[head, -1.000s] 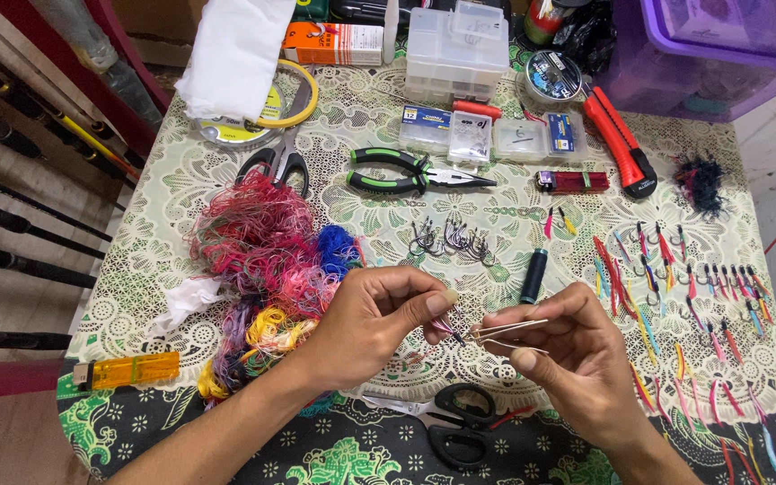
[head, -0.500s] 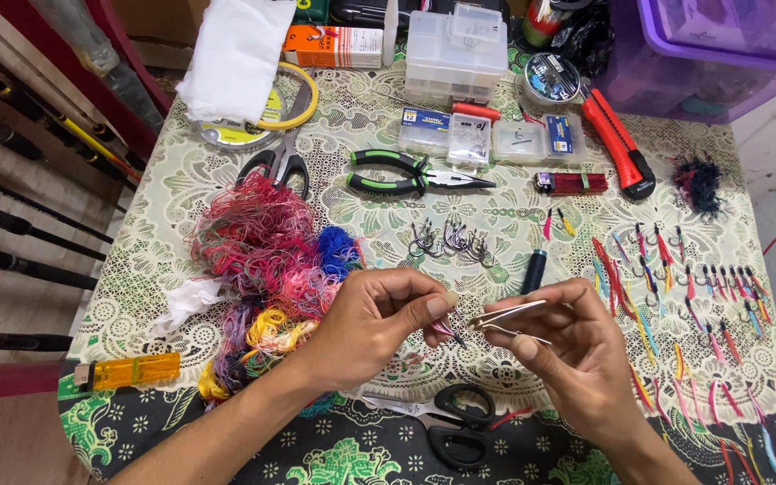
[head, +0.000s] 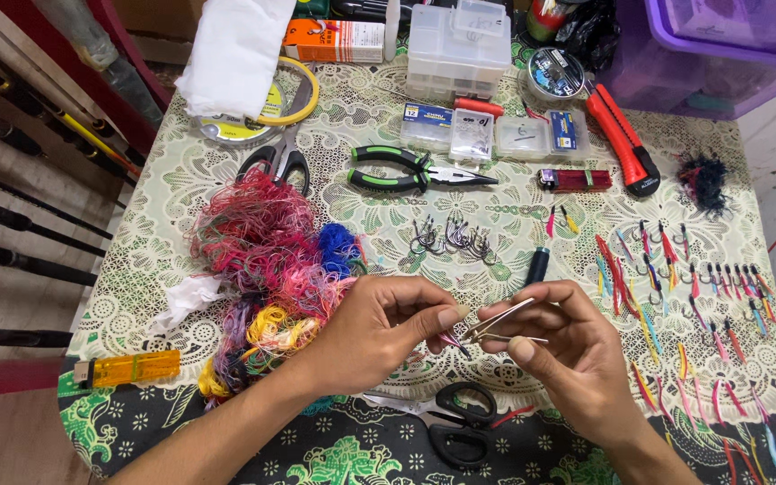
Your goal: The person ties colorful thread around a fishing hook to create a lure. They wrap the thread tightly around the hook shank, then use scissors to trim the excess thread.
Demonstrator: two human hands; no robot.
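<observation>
My left hand [head: 379, 328] pinches a small hook dressed with pink thread [head: 453, 341] between thumb and fingers. Its tip meets the jaws of metal tweezers [head: 496, 325], which my right hand [head: 568, 346] holds. Both hands hover above the table's near edge, just over black scissors [head: 460, 422]. A tangled pile of red, pink, blue and yellow thread [head: 271, 260] lies left of my left hand. Several bare hooks [head: 451, 238] lie beyond the hands.
Rows of finished coloured lures [head: 693, 305] cover the right side. Green-handled pliers [head: 406, 171], a second pair of scissors [head: 276, 162], a red cutter [head: 621, 135], small clear boxes [head: 460, 40], a red lighter [head: 572, 180] and an orange lighter [head: 127, 368] lie around. Rods lean at the left.
The right hand has tilted the tweezers slightly and drawn them closer to the left fingertips. The left hand has hardly moved.
</observation>
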